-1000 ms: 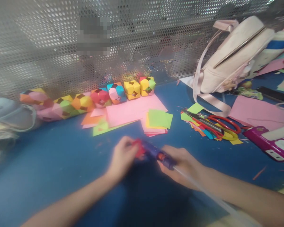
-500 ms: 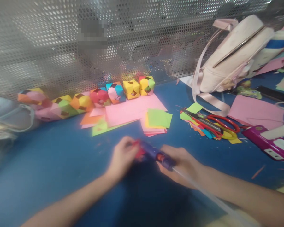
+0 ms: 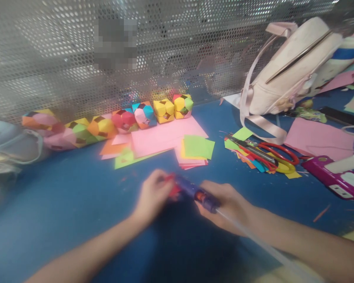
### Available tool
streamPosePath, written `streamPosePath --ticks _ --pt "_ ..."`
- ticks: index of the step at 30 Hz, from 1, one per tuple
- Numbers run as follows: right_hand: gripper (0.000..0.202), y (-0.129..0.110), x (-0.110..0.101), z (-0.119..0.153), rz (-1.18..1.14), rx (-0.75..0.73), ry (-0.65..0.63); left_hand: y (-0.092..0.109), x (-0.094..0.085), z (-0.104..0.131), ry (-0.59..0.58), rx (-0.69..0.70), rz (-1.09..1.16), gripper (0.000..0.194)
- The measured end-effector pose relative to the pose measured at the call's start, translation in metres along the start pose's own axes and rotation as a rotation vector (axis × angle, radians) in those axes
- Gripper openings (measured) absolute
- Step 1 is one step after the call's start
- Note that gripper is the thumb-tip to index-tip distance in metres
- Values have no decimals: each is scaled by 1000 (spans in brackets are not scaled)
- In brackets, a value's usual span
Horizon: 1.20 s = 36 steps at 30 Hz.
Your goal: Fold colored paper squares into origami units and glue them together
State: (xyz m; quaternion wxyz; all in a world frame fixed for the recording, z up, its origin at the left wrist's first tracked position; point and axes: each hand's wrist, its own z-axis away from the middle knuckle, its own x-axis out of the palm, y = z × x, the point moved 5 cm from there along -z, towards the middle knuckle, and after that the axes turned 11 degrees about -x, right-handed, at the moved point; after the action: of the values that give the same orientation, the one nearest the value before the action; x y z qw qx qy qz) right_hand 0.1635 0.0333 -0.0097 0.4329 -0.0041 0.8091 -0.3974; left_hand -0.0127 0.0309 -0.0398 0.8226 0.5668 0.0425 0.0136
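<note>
Over the blue tabletop, my left hand pinches a small red folded paper piece, its shape blurred. My right hand is wrapped round a purple hot glue gun, whose front end points at the red paper. A clear glue stick trails from the back of the gun toward my right forearm. Whether the nozzle touches the paper I cannot make out. Just beyond my hands lie green paper squares on yellow and pink ones, and a large pink sheet.
Several folded paper balls line a perforated metal panel. At right are scissors on paper scraps, a magenta power strip, pink paper and a cream backpack. A pale rounded object stands at left.
</note>
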Motion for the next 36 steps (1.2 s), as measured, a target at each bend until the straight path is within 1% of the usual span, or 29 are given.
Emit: streamPosePath --ticks 8,11,14,16,19,23,27,30,34,36 --pt "6 -2 -2 0 21 -13 25 0 0 0 -15 -3 13 17" --pt "5 -6 -9 -3 29 -21 75 0 -1 -1 -3 -15 10 16" --pt "10 -12 -15 -6 -31 -49 129 1 -2 0 9 -1 25 16" --pt "13 -11 -17 -6 -96 -12 161 3 -3 0 14 19 78 16" --pt "17 -7 -19 -4 -164 65 187 4 -4 1 28 26 147 22" --pt "20 -7 -24 -5 -179 120 206 5 -4 0 40 3 148 21" --pt "23 -7 -25 -7 -164 182 178 5 -4 0 39 1 157 19" --pt "22 -2 -20 -7 -156 210 160 11 -9 3 61 32 181 16" --pt "18 6 -10 -10 -131 215 152 30 -24 13 197 100 229 13" --pt "15 7 -7 -14 -117 193 150 37 -25 22 223 104 260 13"
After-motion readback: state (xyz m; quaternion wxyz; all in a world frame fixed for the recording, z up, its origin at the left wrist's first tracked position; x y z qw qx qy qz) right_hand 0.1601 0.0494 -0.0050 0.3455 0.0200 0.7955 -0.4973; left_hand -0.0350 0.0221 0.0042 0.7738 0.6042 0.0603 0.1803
